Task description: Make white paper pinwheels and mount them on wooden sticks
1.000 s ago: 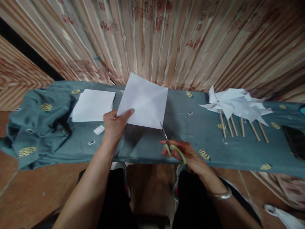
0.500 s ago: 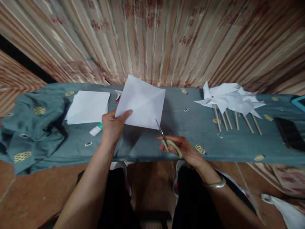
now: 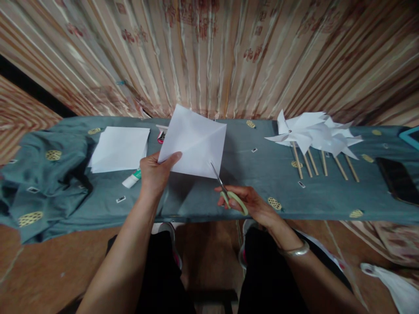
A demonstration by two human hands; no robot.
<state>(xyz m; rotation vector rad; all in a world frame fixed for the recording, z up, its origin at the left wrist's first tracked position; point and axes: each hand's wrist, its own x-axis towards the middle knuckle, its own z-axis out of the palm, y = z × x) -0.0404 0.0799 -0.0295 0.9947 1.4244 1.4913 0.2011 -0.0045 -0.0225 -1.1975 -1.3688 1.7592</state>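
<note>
My left hand (image 3: 157, 172) grips a square white sheet of paper (image 3: 193, 141) by its left edge, thumb on top; faint diagonal creases run across it. Fingers of my right hand (image 3: 247, 201) are in the light green handles of a pair of scissors (image 3: 234, 200). The scissor blades lie at the sheet's lower right corner, pointing toward its middle, and look nearly closed. Left of my left hand lie a stack of white paper (image 3: 121, 148) and a white and green glue stick (image 3: 132, 179). A small red and white item (image 3: 161, 134), partly hidden, sits behind the sheet.
Several white paper pinwheels (image 3: 314, 131) on wooden sticks lie overlapping at the right. A dark phone (image 3: 397, 179) and a blue-edged object (image 3: 410, 137) are at the far right. Bunched grey-green cloth (image 3: 52, 174) covers the left end. A pleated curtain (image 3: 209, 61) hangs behind the table.
The scissor blades have moved slightly inward along the paper's corner and are closer together. The view has shifted a little; my left hand keeps the same hold.
</note>
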